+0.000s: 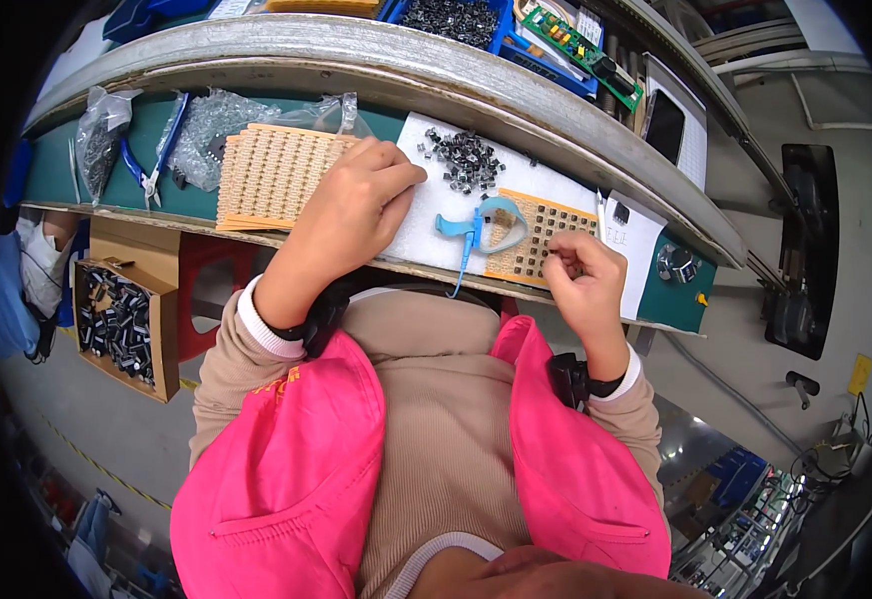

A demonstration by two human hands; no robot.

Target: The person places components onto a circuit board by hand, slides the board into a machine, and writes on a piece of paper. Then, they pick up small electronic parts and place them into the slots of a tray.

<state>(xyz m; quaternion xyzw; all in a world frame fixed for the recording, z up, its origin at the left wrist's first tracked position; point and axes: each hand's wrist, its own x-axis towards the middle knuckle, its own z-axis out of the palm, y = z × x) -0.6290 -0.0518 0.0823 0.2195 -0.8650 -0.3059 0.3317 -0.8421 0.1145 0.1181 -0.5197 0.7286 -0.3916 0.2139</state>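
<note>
My left hand (361,205) is closed, thumb and forefinger pinched together beside a loose pile of small black-and-silver components (466,160). Whatever those fingertips hold is hidden. Under its wrist side lies a stack of tan circuit-board panels (281,175). My right hand (587,280) is also closed in a pinch, low over the right part of another tan panel (501,264) set with rows of small black parts. What it grips is too small to make out. A light-blue wrist strap (453,227) with a cord rests across that panel's left end, on a white foam sheet (411,252).
Blue-handled cutters (141,178) and plastic bags (218,125) lie at the left. A raised ledge (386,55) runs behind, with a blue bin (501,15) and a green circuit board (571,45) beyond. Right of the foam are a paper sheet (637,265) and a round metallic object (677,264).
</note>
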